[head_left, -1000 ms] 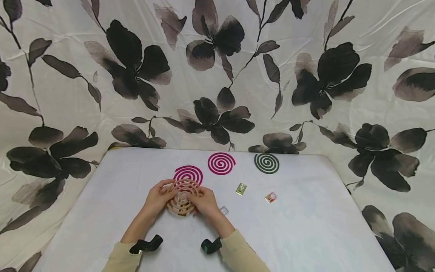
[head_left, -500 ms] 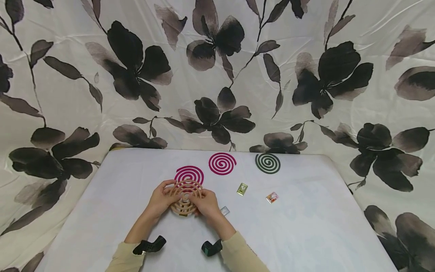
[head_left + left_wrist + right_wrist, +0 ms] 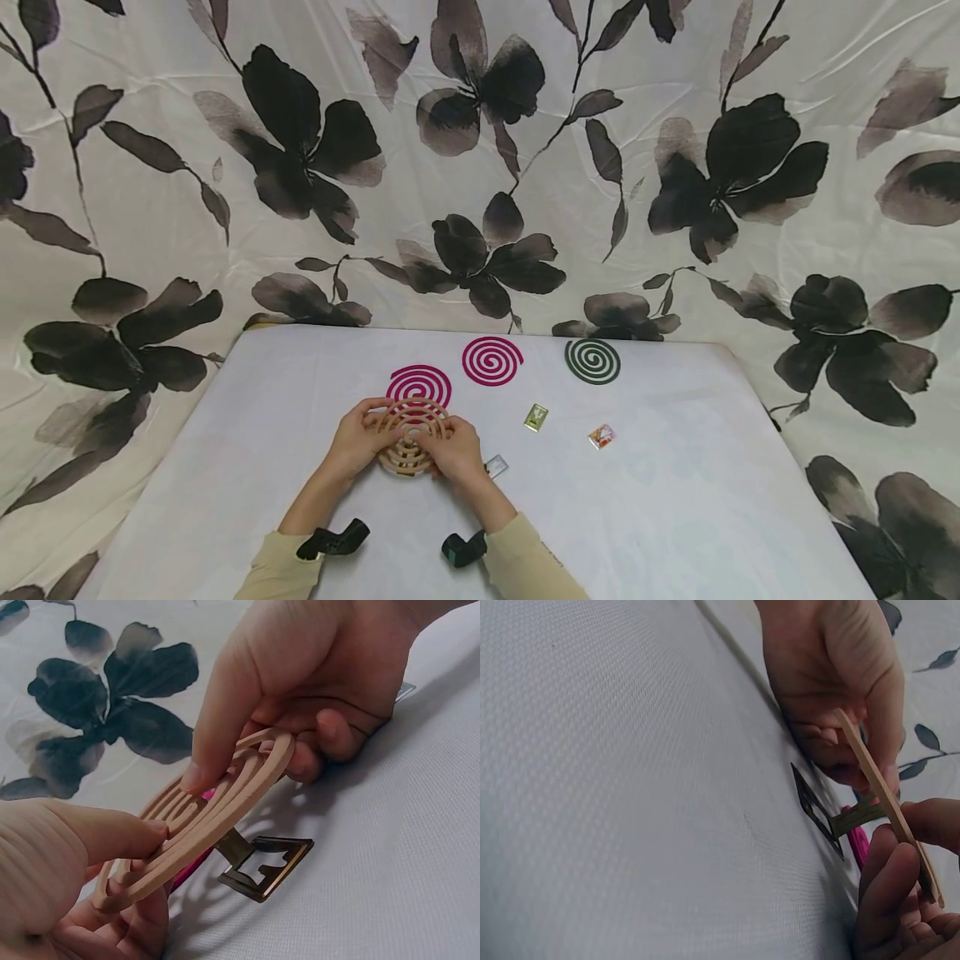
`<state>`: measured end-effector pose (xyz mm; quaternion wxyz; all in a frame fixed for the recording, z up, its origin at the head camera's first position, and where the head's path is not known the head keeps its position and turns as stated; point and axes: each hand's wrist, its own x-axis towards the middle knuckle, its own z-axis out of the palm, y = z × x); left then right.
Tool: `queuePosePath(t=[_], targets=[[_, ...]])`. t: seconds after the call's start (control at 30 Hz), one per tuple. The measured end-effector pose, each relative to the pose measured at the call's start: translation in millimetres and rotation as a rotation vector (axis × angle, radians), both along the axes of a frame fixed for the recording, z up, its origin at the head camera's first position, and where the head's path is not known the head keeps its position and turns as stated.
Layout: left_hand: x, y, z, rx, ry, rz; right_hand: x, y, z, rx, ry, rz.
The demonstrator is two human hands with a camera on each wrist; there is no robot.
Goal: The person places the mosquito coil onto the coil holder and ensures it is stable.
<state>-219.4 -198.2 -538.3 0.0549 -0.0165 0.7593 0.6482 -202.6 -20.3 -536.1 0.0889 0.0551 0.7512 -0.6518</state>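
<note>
A tan mosquito coil (image 3: 408, 468) is held tilted just above the table by both hands. My left hand (image 3: 355, 437) pinches its left side, thumb on top and fingers beneath. On the opposite side my right hand (image 3: 459, 450) grips it, its thumb pressing the upper face near the inner rings. Under the coil, a dark brassy metal coil stand (image 3: 235, 849) shows in the left wrist view, its upright strip reaching to the coil's underside. The right wrist view shows the coil (image 3: 881, 787) edge-on against that strip (image 3: 855, 819); whether they are joined is hidden.
Just beyond the hands lies a pink coil (image 3: 418, 367), partly covered. Another pink coil (image 3: 492, 362) and a dark green coil (image 3: 592, 361) lie near the back edge. A gold-green packet (image 3: 536, 417), a red-white packet (image 3: 602, 437) and a silvery rectangular piece (image 3: 497, 466) lie rightward.
The view has shifted slightly, so everything sits a little further right. Both hands keep their hold on the tan coil, which has tilted and settled a little over the stand.
</note>
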Motion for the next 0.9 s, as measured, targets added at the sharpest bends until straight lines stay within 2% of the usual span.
queuePosePath(t=[0.2, 0.37, 0.57, 0.9], targets=[[0.2, 0.4, 0.2, -0.008, -0.007, 0.012, -0.2, -1.5, 0.4, 0.000, -0.008, -0.009], [0.1, 0.1, -0.2, -0.028, 0.018, 0.012, 1.2, -0.4, 2.6, -0.011, 0.003, -0.006], [0.8, 0.6, -1.2, -0.003, 0.035, 0.011, 1.1, 1.5, -0.2, -0.054, 0.033, -0.002], [3.4, 2.4, 1.4, 0.006, -0.003, 0.007, 3.4, 2.8, -2.2, -0.083, 0.030, -0.006]])
